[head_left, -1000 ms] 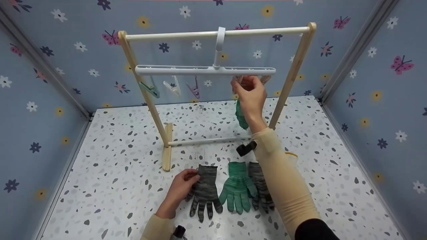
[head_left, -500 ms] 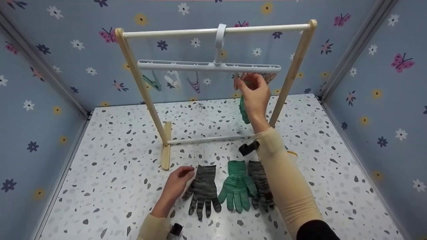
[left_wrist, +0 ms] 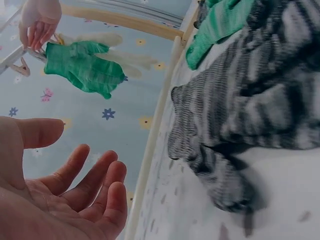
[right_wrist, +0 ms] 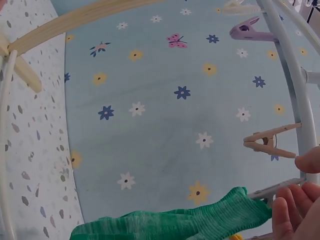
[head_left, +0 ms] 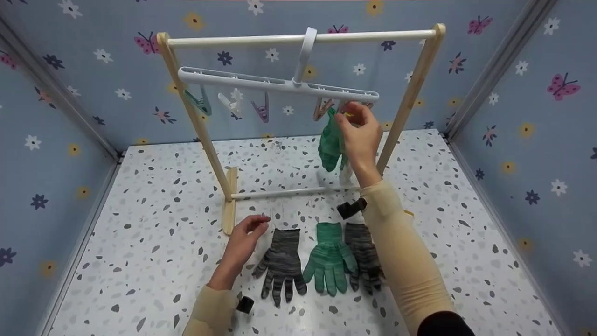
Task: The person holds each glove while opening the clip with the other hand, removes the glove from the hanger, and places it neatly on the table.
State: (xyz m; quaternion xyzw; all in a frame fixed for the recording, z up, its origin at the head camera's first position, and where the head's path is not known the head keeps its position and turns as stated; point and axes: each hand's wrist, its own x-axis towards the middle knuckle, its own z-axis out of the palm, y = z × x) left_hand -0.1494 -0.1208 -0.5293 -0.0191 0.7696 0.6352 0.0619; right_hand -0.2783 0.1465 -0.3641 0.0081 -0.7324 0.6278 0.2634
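Observation:
My right hand (head_left: 361, 135) is raised beside the right end of the white hanger (head_left: 275, 85). Its thumb and fingers stand apart in the right wrist view, close to a clip at the cuff of a green glove (right_wrist: 170, 225). The green glove (left_wrist: 82, 67) hangs down, with a pale glove (left_wrist: 132, 62) behind it. A tan clothespin (right_wrist: 267, 141) hangs nearby with nothing in it. My left hand (head_left: 240, 245), fingers loosely bent and holding nothing, hovers left of a grey-black striped glove (head_left: 282, 256). Another green glove (head_left: 330, 259) and a second striped glove (head_left: 360, 249) lie alongside.
A wooden rack (head_left: 418, 88) with a white top rod (head_left: 233, 41) carries the hanger. Green (head_left: 200, 101), white (head_left: 230, 103) and purple (head_left: 262, 109) clips hang from its left half. Flowered walls enclose the speckled table (head_left: 154, 224).
The hanger has swung left, its right end dipping, and the hanging green glove has shifted left of my right hand. My left hand has left the striped glove's edge and moved up and left.

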